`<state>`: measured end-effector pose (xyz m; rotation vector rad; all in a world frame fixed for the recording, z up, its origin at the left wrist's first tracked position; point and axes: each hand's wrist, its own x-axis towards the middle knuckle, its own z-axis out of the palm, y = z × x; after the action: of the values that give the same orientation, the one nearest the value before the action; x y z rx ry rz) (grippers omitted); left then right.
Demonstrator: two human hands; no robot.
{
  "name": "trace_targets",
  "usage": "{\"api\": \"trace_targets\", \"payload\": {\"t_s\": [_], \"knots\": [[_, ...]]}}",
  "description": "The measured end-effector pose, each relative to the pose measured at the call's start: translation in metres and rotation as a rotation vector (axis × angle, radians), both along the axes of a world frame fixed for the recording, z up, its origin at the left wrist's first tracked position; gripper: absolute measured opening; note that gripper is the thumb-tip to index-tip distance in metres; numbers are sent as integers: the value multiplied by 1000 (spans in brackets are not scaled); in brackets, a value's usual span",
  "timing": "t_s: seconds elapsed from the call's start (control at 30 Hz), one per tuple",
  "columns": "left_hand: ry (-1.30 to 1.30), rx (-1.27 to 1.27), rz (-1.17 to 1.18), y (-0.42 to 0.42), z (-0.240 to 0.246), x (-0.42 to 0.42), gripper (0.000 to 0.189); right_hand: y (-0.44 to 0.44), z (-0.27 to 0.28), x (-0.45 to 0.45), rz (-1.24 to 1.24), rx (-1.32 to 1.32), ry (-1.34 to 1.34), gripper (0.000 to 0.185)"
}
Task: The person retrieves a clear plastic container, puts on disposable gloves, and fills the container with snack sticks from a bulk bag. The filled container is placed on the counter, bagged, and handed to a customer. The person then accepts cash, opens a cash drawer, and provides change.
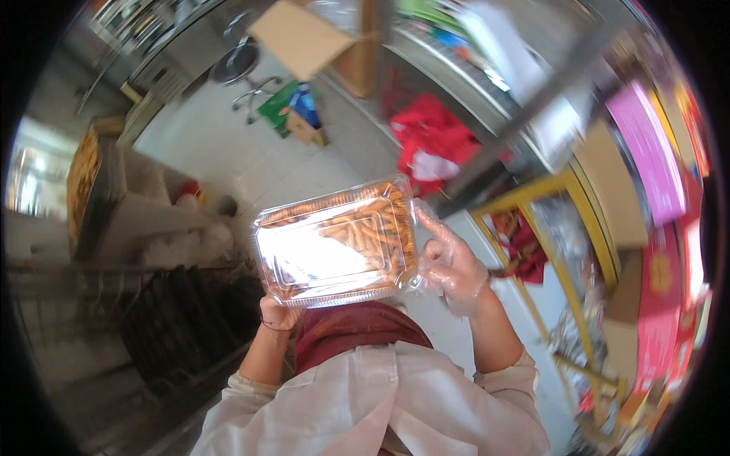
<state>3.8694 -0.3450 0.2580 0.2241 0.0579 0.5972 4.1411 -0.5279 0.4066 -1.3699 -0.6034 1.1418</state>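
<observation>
A clear plastic clamshell container (336,245) with its lid down is held up in front of my body. Brown, stick-shaped food pieces fill it, and bright glare covers much of the lid's left half. My left hand (279,313) supports the near left corner from below, its fingers mostly hidden by the container. At the right end, my right hand (450,259), in a thin clear plastic glove, grips the container's edge with its index finger stretched along the side.
A wheeled stool (236,62), a cardboard box (302,37) and a green box (278,108) lie ahead. Red cloth (430,137) hangs below a shelf. A yellow metal frame (590,216) and stacked pink boxes (658,308) stand right. Dark blurred objects (182,325) are at left.
</observation>
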Motion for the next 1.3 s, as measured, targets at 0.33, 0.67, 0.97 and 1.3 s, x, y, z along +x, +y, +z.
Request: {"api": "trace_targets", "payload": {"t_s": [0.33, 0.67, 0.97, 1.3], "knots": [[243, -138, 441, 197, 6, -88, 80, 351, 8, -55, 418, 22, -153, 55], [297, -112, 669, 439, 23, -52, 83, 647, -17, -33, 370, 21, 178, 46], [437, -164, 905, 695, 76, -41, 81, 963, -37, -29, 519, -32, 310, 31], [348, -85, 869, 1027, 65, -46, 29, 1276, -38, -22, 568, 8, 305, 30]]}}
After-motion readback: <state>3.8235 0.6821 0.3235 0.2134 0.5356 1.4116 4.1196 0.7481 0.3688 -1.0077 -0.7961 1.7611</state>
